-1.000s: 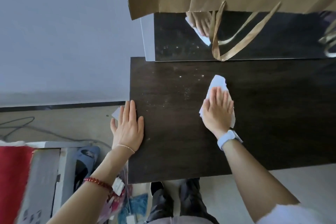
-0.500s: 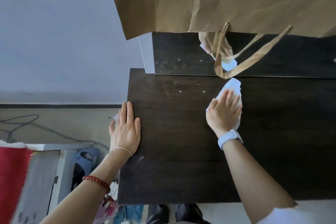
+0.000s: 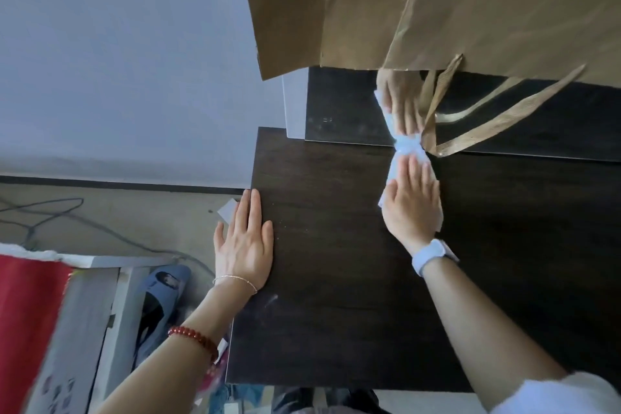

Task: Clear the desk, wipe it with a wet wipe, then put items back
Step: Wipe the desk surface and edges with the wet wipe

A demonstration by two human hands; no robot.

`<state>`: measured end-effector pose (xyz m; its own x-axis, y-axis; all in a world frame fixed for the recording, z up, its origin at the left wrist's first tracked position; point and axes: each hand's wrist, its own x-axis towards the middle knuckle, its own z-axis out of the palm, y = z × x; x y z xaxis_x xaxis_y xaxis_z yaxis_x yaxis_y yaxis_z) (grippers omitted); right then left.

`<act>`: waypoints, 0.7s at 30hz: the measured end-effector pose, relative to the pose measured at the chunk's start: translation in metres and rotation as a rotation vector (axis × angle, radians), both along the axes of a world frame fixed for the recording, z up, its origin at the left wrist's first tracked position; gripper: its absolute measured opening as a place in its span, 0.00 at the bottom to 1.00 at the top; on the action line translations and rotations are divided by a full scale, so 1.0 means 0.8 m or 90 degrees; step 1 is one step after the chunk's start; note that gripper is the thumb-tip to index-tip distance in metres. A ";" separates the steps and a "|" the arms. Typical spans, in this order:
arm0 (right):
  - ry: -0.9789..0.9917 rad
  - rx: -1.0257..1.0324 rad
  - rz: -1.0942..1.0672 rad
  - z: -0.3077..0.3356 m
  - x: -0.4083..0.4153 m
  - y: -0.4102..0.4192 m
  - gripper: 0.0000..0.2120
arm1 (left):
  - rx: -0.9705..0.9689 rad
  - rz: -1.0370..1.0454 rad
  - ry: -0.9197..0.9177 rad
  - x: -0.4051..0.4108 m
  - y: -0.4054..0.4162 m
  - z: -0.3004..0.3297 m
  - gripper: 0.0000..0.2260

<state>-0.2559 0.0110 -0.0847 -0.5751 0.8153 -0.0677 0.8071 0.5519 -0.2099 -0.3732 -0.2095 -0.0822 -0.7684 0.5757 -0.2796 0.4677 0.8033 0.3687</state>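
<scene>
Dark wood-grain bench stands against a pale wall, with a glossy panel at its far edge mirroring the scene. On it, the right hand presses a white wet wipe flat with straight fingers; the wipe's far end touches that panel. Nearby, the left hand rests flat and released on the bench's left edge. A brown paper bag hangs above, its handles dangling beside the wipe.

Dark matt wood-grain desk, glossy mirror-like back panel, creased brown paper bag, soft white wipe.
</scene>
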 end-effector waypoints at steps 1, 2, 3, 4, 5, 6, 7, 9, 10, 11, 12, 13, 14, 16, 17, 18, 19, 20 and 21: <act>-0.004 -0.016 -0.062 0.003 -0.001 0.002 0.24 | 0.001 0.001 -0.003 0.000 0.000 0.000 0.27; 0.005 -0.020 -0.096 0.006 -0.010 -0.001 0.24 | 0.007 0.001 -0.005 0.001 0.001 0.000 0.27; 0.015 -0.015 -0.088 0.008 -0.024 -0.010 0.25 | 0.016 0.001 -0.009 0.001 0.001 0.000 0.26; 0.026 -0.011 -0.039 0.012 -0.042 -0.023 0.26 | 0.029 0.001 -0.013 0.001 0.002 0.001 0.25; 0.033 -0.017 0.038 0.014 -0.061 -0.040 0.27 | 0.041 0.003 -0.022 0.001 0.002 0.002 0.24; 0.033 -0.033 0.121 0.014 -0.077 -0.059 0.27 | 0.054 0.011 -0.035 0.001 0.002 0.003 0.24; 0.021 -0.069 0.199 0.014 -0.089 -0.078 0.26 | 0.063 0.021 -0.048 0.000 0.002 0.004 0.24; -0.004 -0.128 0.305 0.015 -0.097 -0.092 0.24 | 0.073 0.029 -0.060 0.000 0.002 0.006 0.24; -0.011 -0.134 0.338 0.014 -0.090 -0.086 0.24 | 0.075 0.030 -0.063 0.000 0.002 0.008 0.24; -0.005 -0.106 0.354 0.012 -0.077 -0.078 0.24 | 0.077 0.032 -0.065 0.000 0.002 0.009 0.24; 0.015 -0.057 0.337 0.011 -0.061 -0.068 0.25 | 0.079 0.035 -0.066 0.000 0.002 0.009 0.24; 0.031 -0.017 0.279 0.006 -0.047 -0.057 0.26 | 0.082 0.039 -0.066 0.000 0.002 0.009 0.24; 0.031 0.002 0.205 0.004 -0.036 -0.045 0.27 | 0.085 0.039 -0.064 0.001 0.002 0.009 0.24; -0.015 -0.014 0.105 0.000 -0.033 -0.039 0.26 | 0.093 0.039 -0.059 0.001 0.003 0.009 0.24; -0.023 -0.035 0.098 0.001 -0.040 -0.044 0.25 | 0.096 0.039 -0.058 0.001 0.004 0.009 0.24; -0.015 -0.050 0.121 0.004 -0.052 -0.052 0.24 | 0.100 0.041 -0.059 0.001 0.004 0.009 0.24; -0.004 -0.061 0.170 0.006 -0.064 -0.060 0.25 | 0.104 0.040 -0.060 0.000 0.003 0.008 0.24; 0.006 -0.066 0.232 0.006 -0.078 -0.068 0.25 | 0.109 0.038 -0.063 -0.001 0.003 0.007 0.24; 0.010 -0.064 0.287 0.006 -0.090 -0.075 0.25 | 0.113 0.037 -0.068 -0.001 0.001 0.006 0.24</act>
